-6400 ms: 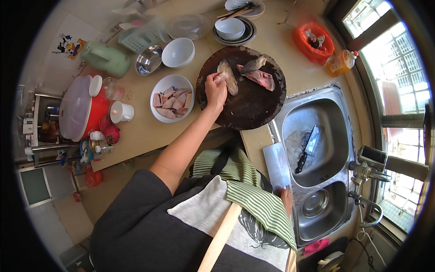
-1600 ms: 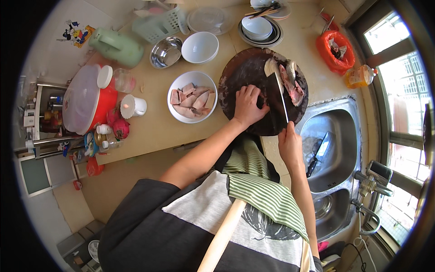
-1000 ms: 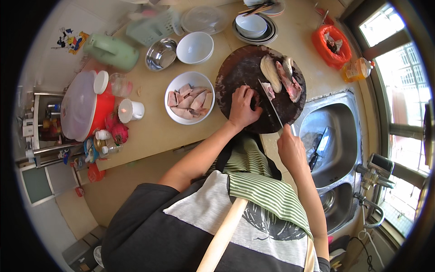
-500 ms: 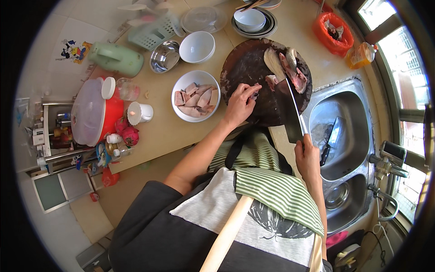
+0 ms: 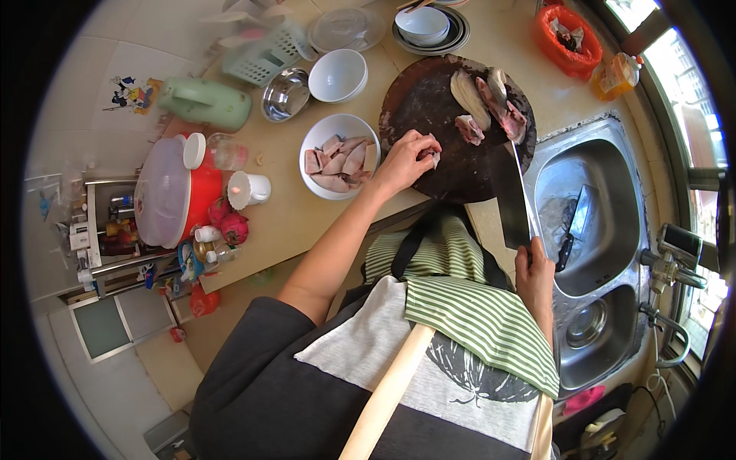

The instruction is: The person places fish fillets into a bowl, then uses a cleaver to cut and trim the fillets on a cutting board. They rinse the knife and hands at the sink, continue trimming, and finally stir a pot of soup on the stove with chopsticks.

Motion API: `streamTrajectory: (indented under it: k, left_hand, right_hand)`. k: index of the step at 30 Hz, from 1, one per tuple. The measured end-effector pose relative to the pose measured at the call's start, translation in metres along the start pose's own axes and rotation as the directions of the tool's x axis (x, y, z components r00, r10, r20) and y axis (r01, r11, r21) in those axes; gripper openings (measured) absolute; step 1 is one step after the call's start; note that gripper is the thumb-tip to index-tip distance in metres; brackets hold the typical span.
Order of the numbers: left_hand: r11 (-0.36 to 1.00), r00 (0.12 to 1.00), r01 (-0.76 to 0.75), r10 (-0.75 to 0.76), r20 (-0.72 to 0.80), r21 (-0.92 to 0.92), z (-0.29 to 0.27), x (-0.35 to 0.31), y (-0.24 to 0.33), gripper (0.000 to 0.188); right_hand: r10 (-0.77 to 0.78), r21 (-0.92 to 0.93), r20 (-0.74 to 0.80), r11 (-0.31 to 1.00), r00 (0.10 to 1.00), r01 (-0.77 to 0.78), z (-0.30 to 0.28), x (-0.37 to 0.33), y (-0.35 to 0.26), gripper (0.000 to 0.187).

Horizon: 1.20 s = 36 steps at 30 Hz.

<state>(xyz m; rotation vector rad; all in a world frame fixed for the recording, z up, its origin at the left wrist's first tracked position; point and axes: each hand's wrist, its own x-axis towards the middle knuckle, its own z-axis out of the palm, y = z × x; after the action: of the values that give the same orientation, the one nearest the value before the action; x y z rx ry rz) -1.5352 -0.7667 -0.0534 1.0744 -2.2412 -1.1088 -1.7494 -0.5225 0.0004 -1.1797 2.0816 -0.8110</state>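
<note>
My left hand (image 5: 406,162) is closed on a small piece of fish (image 5: 434,153) over the left part of a dark round chopping board (image 5: 452,180). With my right hand (image 5: 536,270) I grip a cleaver (image 5: 512,201), its broad dark blade slanting up across the board's right edge. Raw fish pieces (image 5: 494,107), some with red flesh, lie at the far right of the board. One small reddish chunk (image 5: 469,130) sits apart, nearer the middle. Left of the board, a white bowl (image 5: 308,136) holds several pale chunks of fish (image 5: 337,162).
A steel double sink (image 5: 609,268) is at the right, with another knife (image 5: 573,230) in it. Behind the board stand stacked bowls (image 5: 423,29) and a red-bagged container (image 5: 584,67). A steel bowl (image 5: 287,93), white bowl (image 5: 338,75) and green jug (image 5: 207,103) are at the back left.
My left fingers have curled in around the small fish piece. The cleaver has drawn back from the fish toward the board's right edge, still in my right hand. The whole view has shifted slightly.
</note>
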Motion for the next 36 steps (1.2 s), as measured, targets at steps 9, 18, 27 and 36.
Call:
streamTrajectory:
  k: [9, 18, 27, 36]
  left_hand:
    - [0.947, 0.996, 0.076, -0.083, -0.010, -0.312, 0.010, 0.004, 0.002, 0.015]
    - [0.524, 0.968, 0.174, 0.064, 0.243, -0.834, 0.067, 0.024, 0.082, 0.027]
    - [0.510, 0.829, 0.332, 0.244, 0.504, -0.794, 0.151, 0.038, 0.151, 0.025]
    - [0.542, 0.777, 0.446, 0.162, 0.609, -0.713, 0.224, 0.037, 0.184, 0.014]
  right_hand:
    - [-0.190, -0.325, -0.202, 0.938, 0.961, 0.117, -0.018, -0.052, 0.053, 0.032]
    - [-0.221, -0.537, -0.200, 0.840, 0.955, 0.081, -0.021, -0.130, 0.146, 0.035]
    - [-0.154, -0.440, -0.250, 0.898, 0.956, 0.030, -0.020, -0.157, 0.151, 0.042]
    - [-0.127, -0.384, -0.202, 0.923, 0.971, 0.041, -0.030, -0.165, 0.150, 0.044]
